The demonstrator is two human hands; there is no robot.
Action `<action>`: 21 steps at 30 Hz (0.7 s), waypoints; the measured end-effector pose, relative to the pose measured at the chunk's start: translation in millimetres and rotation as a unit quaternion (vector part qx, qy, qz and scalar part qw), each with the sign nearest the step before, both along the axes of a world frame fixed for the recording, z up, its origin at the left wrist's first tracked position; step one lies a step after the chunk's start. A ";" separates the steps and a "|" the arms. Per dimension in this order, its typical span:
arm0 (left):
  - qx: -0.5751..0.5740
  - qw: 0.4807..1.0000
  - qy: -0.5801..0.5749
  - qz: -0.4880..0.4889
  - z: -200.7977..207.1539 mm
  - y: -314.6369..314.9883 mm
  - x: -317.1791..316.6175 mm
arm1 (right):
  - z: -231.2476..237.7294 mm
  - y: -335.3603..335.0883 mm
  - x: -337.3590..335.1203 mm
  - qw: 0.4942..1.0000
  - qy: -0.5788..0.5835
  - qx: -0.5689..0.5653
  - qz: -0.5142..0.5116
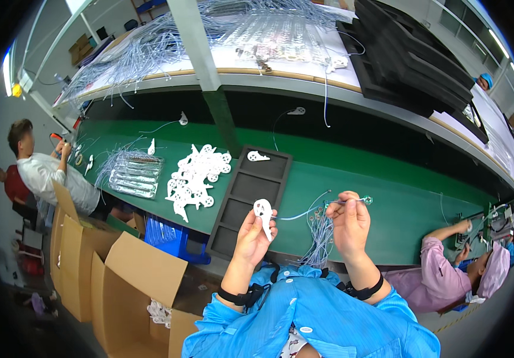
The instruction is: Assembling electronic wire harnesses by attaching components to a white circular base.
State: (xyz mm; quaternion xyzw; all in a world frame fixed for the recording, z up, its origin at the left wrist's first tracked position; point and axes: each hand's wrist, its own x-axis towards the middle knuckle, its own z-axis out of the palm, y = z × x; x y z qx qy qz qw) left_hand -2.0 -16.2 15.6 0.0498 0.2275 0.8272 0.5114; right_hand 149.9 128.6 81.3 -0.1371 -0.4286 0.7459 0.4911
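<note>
My left hand (251,237) grips a flat white plastic part (263,210) with a rounded, holed head and a narrow tail. A thin pale cable (297,216) runs from beside that part toward my right hand (350,230). With pinched fingertips, the right hand holds a thin cable, and a small round green piece (367,200) shows just beyond them. Below, between both hands, lies a bundle of cables (319,238) with small copper-coloured ends. Left of my left hand is a black compartment tray (236,206), with one white part (257,156) in its far compartment.
A pile of white parts (194,179) and clear plastic packs (136,174) cover the green bench's left side. Overhead, a shelf (149,80) carries cables and black trays (412,59). Cardboard boxes (131,286) stand at lower left. Co-workers sit left (48,173) and right (433,271).
</note>
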 end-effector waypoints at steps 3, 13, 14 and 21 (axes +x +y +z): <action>0.011 0.999 0.036 0.011 8.0 -3.8 3.0 | -4.4 -7.7 -3.4 0.987 -0.072 0.141 -0.025; -0.022 0.970 0.244 -0.013 22.4 -8.2 29.1 | -20.4 -37.5 -31.4 0.872 -0.301 0.382 0.046; -0.019 0.970 0.241 -0.019 18.4 -7.8 34.4 | -18.6 -37.7 -25.8 0.919 -0.257 0.277 0.110; 0.025 0.973 0.226 -0.031 30.9 -11.7 38.5 | -33.0 -34.7 -20.1 0.971 -0.177 0.037 0.159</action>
